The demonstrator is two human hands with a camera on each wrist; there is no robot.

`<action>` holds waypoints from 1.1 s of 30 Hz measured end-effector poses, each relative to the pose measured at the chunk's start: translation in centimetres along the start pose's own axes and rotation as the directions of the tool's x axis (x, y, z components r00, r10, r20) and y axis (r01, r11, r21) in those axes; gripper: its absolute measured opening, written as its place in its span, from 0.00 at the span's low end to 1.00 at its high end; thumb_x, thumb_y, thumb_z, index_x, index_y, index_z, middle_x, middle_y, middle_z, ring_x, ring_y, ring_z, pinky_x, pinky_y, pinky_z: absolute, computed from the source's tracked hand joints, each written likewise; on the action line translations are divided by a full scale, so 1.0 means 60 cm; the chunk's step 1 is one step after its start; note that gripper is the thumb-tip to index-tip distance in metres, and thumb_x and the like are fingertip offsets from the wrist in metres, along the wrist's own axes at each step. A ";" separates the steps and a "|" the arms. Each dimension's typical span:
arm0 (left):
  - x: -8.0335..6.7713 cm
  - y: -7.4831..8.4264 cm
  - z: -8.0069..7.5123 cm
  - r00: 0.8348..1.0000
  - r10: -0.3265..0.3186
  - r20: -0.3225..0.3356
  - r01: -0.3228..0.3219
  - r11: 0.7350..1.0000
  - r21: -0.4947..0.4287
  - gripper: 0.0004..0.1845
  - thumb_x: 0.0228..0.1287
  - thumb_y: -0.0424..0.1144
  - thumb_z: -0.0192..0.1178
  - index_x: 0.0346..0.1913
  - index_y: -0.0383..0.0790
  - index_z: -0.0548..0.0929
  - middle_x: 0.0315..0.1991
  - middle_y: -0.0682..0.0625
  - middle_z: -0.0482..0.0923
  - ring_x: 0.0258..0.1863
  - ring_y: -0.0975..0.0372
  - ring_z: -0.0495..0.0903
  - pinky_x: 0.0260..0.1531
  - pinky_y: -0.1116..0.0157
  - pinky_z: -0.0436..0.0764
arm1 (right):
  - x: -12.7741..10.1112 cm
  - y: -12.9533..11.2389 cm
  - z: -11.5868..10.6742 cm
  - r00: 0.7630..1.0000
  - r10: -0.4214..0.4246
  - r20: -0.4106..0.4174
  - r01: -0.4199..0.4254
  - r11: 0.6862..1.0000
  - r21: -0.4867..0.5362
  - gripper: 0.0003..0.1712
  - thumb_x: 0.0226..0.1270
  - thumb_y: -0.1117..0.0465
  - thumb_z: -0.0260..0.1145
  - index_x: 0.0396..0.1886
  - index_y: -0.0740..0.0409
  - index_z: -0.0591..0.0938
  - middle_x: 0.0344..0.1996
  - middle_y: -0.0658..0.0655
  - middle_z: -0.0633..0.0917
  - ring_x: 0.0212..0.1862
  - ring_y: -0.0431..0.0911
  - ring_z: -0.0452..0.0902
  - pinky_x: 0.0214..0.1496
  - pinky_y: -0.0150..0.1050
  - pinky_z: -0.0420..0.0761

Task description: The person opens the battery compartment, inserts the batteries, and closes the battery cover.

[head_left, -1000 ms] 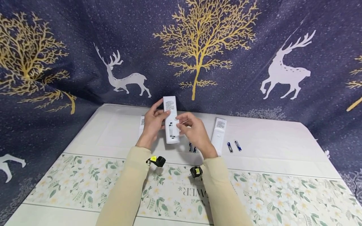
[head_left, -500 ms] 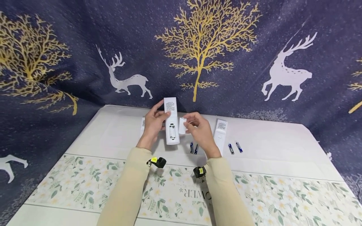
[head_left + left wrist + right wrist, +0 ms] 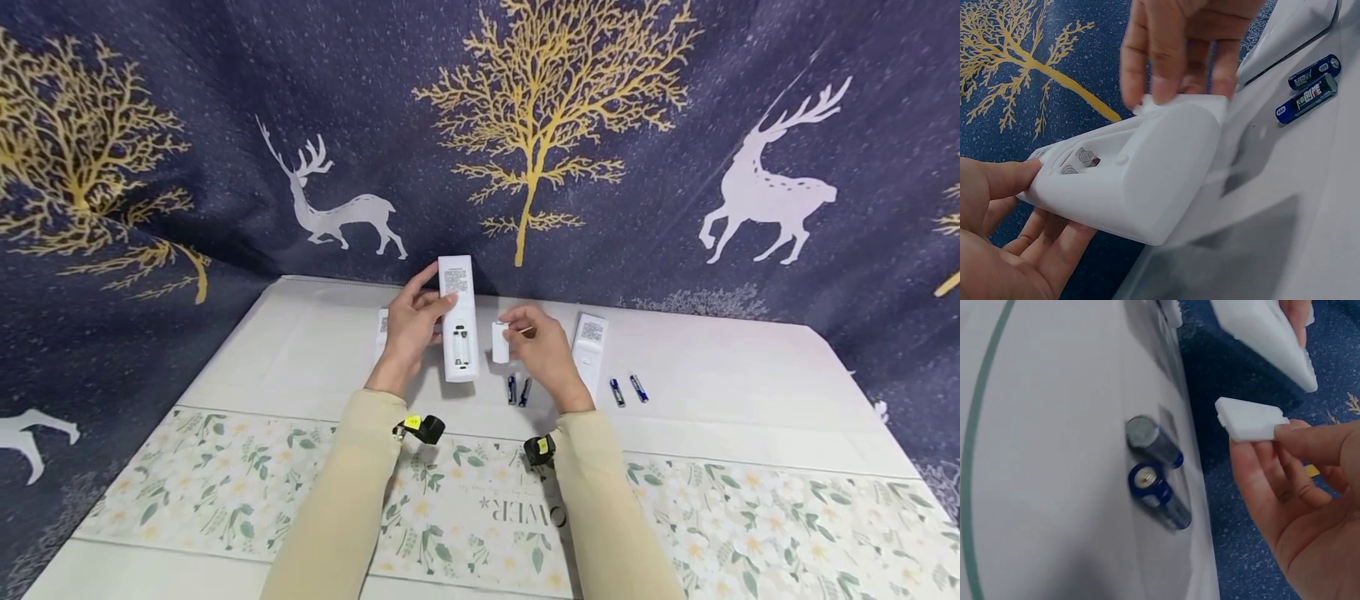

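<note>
My left hand (image 3: 411, 330) grips a white remote control (image 3: 459, 312) by its sides, back facing me and the long body held up above the table. Its battery compartment is uncovered; metal springs show inside in the left wrist view, and no batteries are in it. To the right of it, my right hand (image 3: 542, 343) pinches the white battery cover (image 3: 1251, 419) between thumb and fingers, apart from the remote. Two blue AAA batteries (image 3: 1307, 98) lie on the table just below the right hand, close together.
Another white remote (image 3: 590, 346) lies back-up on the right, with two more batteries (image 3: 627, 390) beside it. A third remote (image 3: 382, 323) is partly hidden behind the left hand. The white table (image 3: 315, 358) meets a dark blue curtain (image 3: 360, 125) at its far edge.
The battery cover has come off the remote and moved right in my right hand, exposing the whole compartment. My left hand holds the remote nearly still.
</note>
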State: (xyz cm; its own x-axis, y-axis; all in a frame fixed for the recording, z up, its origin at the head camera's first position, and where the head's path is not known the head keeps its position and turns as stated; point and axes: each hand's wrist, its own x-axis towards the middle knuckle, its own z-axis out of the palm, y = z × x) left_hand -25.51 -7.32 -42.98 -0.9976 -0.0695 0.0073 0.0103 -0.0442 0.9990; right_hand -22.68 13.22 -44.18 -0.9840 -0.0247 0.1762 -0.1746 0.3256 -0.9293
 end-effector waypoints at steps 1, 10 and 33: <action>0.000 0.001 0.001 1.000 0.001 0.000 -0.001 1.000 -0.001 0.33 0.76 0.37 0.67 0.78 0.64 0.73 0.53 0.47 0.84 0.36 0.60 0.83 0.31 0.62 0.81 | 0.002 0.002 -0.001 1.000 0.007 0.000 -0.007 1.000 -0.018 0.11 0.73 0.75 0.66 0.52 0.66 0.85 0.42 0.63 0.83 0.39 0.53 0.83 0.42 0.45 0.91; -0.001 0.006 0.005 1.000 0.001 -0.006 -0.001 1.000 -0.006 0.33 0.76 0.36 0.67 0.78 0.63 0.73 0.51 0.47 0.84 0.36 0.60 0.83 0.31 0.59 0.82 | 0.006 0.010 -0.007 0.997 0.069 -0.025 -0.071 0.996 -0.054 0.11 0.74 0.77 0.62 0.51 0.68 0.85 0.41 0.64 0.84 0.40 0.54 0.84 0.42 0.43 0.90; -0.005 0.005 0.007 1.000 0.004 -0.002 -0.004 1.000 -0.025 0.33 0.76 0.35 0.67 0.79 0.60 0.73 0.49 0.47 0.83 0.35 0.61 0.83 0.24 0.68 0.81 | 0.006 0.021 -0.010 0.981 0.185 -0.064 -0.195 0.949 -0.246 0.18 0.71 0.78 0.62 0.56 0.65 0.86 0.44 0.62 0.85 0.37 0.52 0.85 0.38 0.37 0.82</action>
State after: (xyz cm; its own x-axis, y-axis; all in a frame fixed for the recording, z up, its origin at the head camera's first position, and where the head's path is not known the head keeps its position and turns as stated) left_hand -25.22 -6.90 -42.67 -0.9973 -0.0721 0.0111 0.0160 -0.0687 0.9975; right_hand -23.26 14.17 -45.10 -0.9951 0.0969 0.0217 0.0350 0.5462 -0.8369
